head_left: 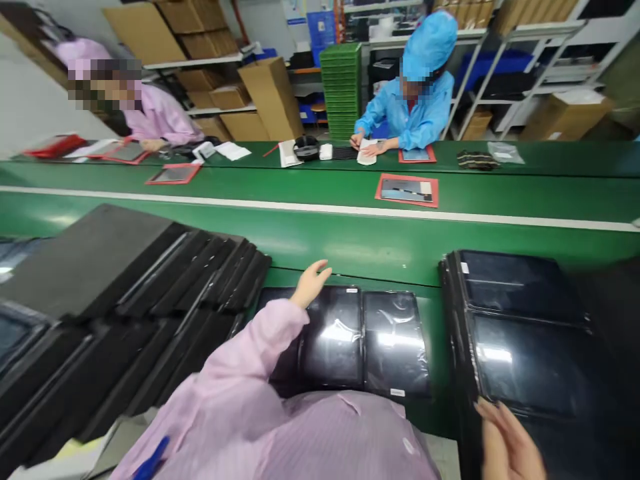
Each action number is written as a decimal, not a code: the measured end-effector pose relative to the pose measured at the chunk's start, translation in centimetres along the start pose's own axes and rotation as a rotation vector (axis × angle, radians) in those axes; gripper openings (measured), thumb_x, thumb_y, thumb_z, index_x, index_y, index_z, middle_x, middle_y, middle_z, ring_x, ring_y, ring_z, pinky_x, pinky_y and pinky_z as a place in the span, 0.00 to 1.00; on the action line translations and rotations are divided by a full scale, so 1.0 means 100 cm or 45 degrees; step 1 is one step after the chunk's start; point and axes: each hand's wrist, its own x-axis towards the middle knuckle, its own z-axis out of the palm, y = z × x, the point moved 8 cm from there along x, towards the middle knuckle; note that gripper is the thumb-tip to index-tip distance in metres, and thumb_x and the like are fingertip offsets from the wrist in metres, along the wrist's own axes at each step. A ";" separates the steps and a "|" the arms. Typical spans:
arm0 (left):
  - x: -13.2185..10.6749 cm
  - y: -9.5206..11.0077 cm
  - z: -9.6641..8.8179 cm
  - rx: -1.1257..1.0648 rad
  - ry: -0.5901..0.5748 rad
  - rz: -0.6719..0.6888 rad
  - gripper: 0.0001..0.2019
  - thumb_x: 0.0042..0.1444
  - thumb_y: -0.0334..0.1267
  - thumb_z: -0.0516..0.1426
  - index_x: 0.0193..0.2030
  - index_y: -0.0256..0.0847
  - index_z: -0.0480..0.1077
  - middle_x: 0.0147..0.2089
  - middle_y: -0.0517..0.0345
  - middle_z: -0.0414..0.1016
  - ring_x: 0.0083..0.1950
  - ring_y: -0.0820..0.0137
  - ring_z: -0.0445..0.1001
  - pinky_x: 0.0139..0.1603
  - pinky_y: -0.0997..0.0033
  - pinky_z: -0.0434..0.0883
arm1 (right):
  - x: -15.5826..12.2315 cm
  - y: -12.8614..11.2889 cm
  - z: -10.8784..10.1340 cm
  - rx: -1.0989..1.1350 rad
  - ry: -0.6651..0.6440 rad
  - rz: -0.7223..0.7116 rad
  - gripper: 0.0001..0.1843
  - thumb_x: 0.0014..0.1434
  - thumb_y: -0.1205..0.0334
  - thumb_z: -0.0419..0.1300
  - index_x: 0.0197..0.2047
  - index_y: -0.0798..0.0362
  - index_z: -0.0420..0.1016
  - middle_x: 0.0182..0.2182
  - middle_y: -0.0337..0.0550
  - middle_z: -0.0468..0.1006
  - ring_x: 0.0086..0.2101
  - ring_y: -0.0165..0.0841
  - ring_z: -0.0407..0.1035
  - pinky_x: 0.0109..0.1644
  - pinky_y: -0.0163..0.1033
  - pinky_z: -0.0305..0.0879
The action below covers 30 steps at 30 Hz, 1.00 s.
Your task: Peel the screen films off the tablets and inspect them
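My left hand (311, 281) reaches forward in a pink sleeve, fingers loosely spread, hovering over the far edge of two glossy black tablets in plastic wrap (365, 340) that lie side by side on the green bench. It holds nothing. My right hand (507, 443) is at the bottom right, fingers stretched out and lying against the near edge of a black tray of wrapped tablets (520, 333). Only part of that hand shows.
A slanted row of black foam trays (125, 313) fills the left. A green conveyor belt (320, 227) runs across, carrying red-framed tablets (407, 190). Two people sit working on the far side. Cardboard boxes, shelving and a green crate stack (341, 87) stand behind them.
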 end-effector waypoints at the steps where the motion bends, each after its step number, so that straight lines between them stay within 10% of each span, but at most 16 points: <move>1: -0.012 -0.024 -0.041 0.038 0.115 -0.056 0.09 0.49 0.31 0.57 0.38 0.40 0.73 0.50 0.50 0.75 0.56 0.61 0.69 0.63 0.62 0.59 | 0.008 -0.011 0.028 -0.097 -0.111 -0.054 0.32 0.50 0.38 0.58 0.50 0.53 0.70 0.46 0.52 0.74 0.49 0.46 0.67 0.51 0.48 0.66; 4: -0.060 -0.096 -0.130 0.133 0.381 -0.253 0.08 0.48 0.30 0.55 0.36 0.39 0.72 0.46 0.47 0.76 0.53 0.58 0.72 0.61 0.57 0.62 | 0.023 -0.038 0.108 -0.285 -0.427 -0.179 0.33 0.48 0.37 0.52 0.46 0.55 0.72 0.43 0.55 0.76 0.43 0.46 0.71 0.43 0.47 0.70; 7: -0.102 -0.151 -0.169 0.204 0.504 -0.392 0.10 0.47 0.29 0.55 0.37 0.39 0.73 0.47 0.47 0.76 0.55 0.57 0.70 0.61 0.55 0.61 | 0.027 -0.058 0.165 -0.350 -0.616 -0.346 0.31 0.50 0.41 0.49 0.47 0.55 0.70 0.43 0.53 0.77 0.41 0.44 0.72 0.43 0.47 0.70; 13: -0.124 -0.204 -0.183 0.260 0.447 -0.534 0.20 0.46 0.33 0.58 0.49 0.35 0.70 0.54 0.43 0.72 0.58 0.57 0.68 0.60 0.59 0.63 | 0.034 -0.110 0.242 -0.738 -0.770 -0.804 0.25 0.56 0.55 0.43 0.49 0.60 0.70 0.43 0.57 0.77 0.44 0.44 0.71 0.47 0.52 0.68; 22: -0.110 -0.218 -0.176 0.136 0.241 -0.522 0.16 0.46 0.34 0.58 0.44 0.39 0.74 0.49 0.49 0.77 0.53 0.60 0.73 0.56 0.63 0.67 | 0.035 -0.163 0.377 -1.136 -1.127 -0.881 0.19 0.56 0.60 0.58 0.50 0.57 0.73 0.48 0.53 0.75 0.50 0.45 0.67 0.53 0.48 0.62; 26: -0.114 -0.224 -0.182 0.052 0.211 -0.574 0.14 0.47 0.36 0.58 0.41 0.37 0.75 0.43 0.49 0.79 0.47 0.62 0.76 0.50 0.64 0.71 | 0.036 -0.171 0.388 -1.252 -1.225 -0.822 0.13 0.52 0.55 0.62 0.39 0.52 0.76 0.37 0.48 0.79 0.39 0.41 0.72 0.38 0.39 0.65; 30: -0.118 -0.226 -0.191 0.004 0.182 -0.597 0.13 0.46 0.38 0.58 0.39 0.36 0.75 0.42 0.48 0.79 0.44 0.61 0.77 0.44 0.62 0.73 | 0.047 -0.202 0.326 -1.247 -1.127 -0.850 0.14 0.51 0.49 0.61 0.36 0.50 0.73 0.31 0.44 0.78 0.34 0.41 0.72 0.35 0.39 0.61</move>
